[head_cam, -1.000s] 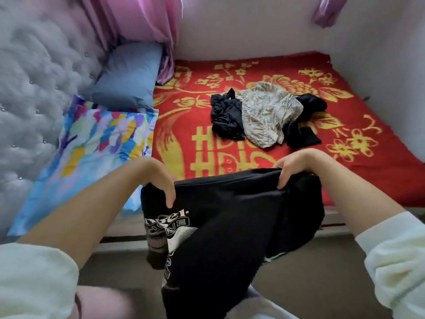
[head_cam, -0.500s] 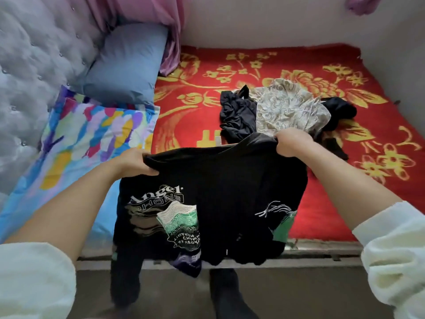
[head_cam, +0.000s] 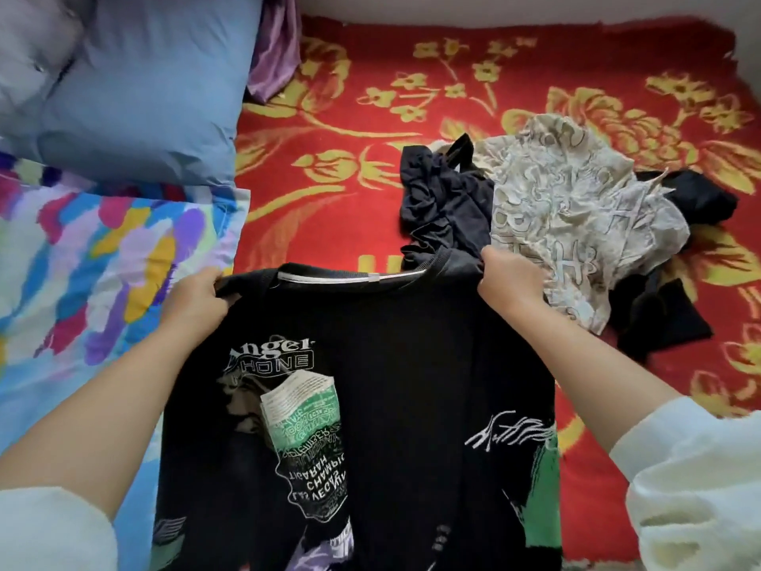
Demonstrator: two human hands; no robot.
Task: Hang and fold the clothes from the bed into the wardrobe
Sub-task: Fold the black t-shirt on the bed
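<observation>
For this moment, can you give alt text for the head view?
Both hands, left hand and right hand, grip the shoulders of a black printed T-shirt, holding it spread above a red and gold bedspread; a heap of crumpled clothes lies behind.

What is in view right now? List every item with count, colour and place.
T-shirt: one, black with white, green and purple print, held up by its shoulders over the bed's near edge.
Blanket: one, red with yellow flowers, covering the bed.
Clothes pile: one, dark and cream pieces, on the blanket's right half.
Pillow: one, blue, top left.
Quilt: one, multicoloured, left, below the pillow.
Curtain: one, purple, beside the pillow.
Left hand: gripping the T-shirt's left shoulder.
Right hand: gripping its right shoulder.
</observation>
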